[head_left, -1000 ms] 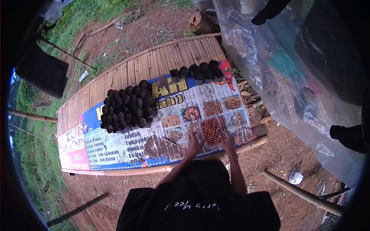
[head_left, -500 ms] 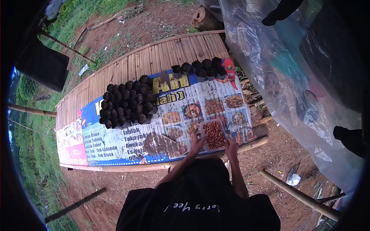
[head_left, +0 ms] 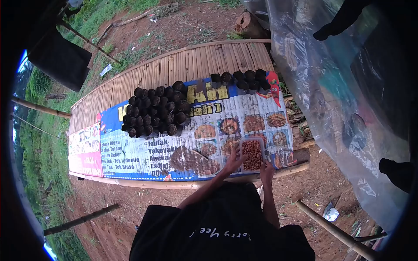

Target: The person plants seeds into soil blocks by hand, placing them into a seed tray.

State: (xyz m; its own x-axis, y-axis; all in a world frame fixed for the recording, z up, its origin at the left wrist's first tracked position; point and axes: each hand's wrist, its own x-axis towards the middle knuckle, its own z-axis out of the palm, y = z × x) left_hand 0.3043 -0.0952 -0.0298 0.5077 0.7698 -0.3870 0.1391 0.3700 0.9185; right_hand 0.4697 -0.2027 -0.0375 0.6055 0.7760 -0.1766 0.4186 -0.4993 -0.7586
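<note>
A clear plastic tub (head_left: 263, 143) full of reddish-brown seeds or nuts (head_left: 251, 157) sits at the near right of the table. My right hand (head_left: 266, 168) grips its lower right edge. Beside its left rim is my left hand (head_left: 234, 164), fingers apart, the thumb side close to or touching the rim. Left of that hand lies a patch of dark soil (head_left: 185, 160) with a thin stick (head_left: 199, 154) on it. Farther back stand many black soil-filled seedling bags (head_left: 154, 108) in a block, and a smaller group of black bags (head_left: 248, 78) at the far right.
A printed banner (head_left: 130, 150) covers much of the bamboo table (head_left: 174, 63). Clear plastic sheeting (head_left: 322, 87) hangs on the right. Bamboo poles (head_left: 335, 224) stick out near the front. A cut log (head_left: 250, 24) lies behind the table on bare soil.
The view has shifted, so the table appears farther right. My left hand's fingers have loosened from the tub's left side; my right hand stays on the tub.
</note>
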